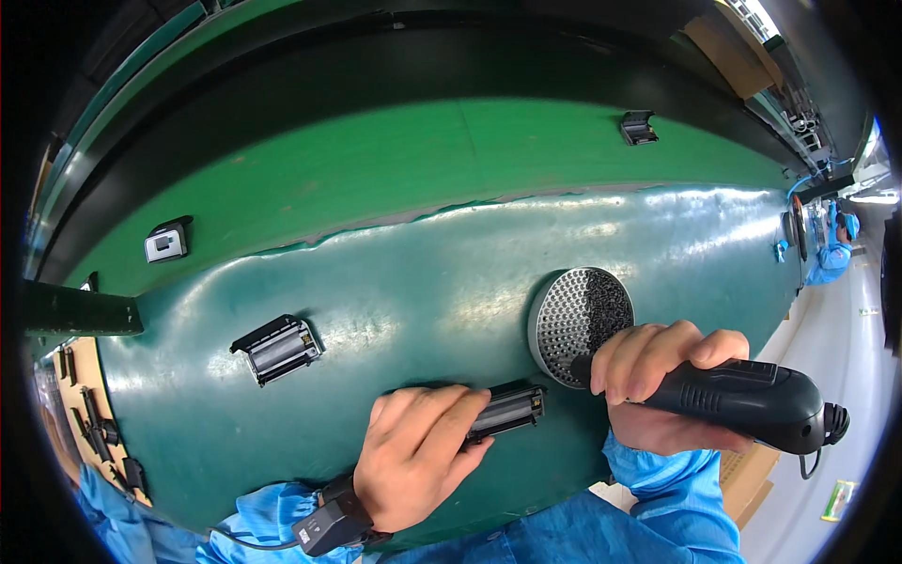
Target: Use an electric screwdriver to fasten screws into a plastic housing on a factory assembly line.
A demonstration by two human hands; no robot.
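Observation:
My right hand (658, 376) is wrapped round a black corded electric screwdriver (742, 399). The front end of the tool reaches over the near rim of a round metal screw tray (556, 324) with a perforated face. Small dark screws (609, 305) are heaped on the tray's right part. On the table, my left hand (423, 451) grips a black plastic housing (512, 411) with a grey panel, its fingers over the left end and hiding it. A similar black housing (282, 350) lies to the left, touched by neither hand.
Beyond the dark green table (423, 282) runs a bright green conveyor belt (376, 150). It carries a silver-and-black unit (167, 242) and an open black unit (639, 128). Several black parts (94, 423) lie on a board at far left. A person in blue (832, 254) is at far right.

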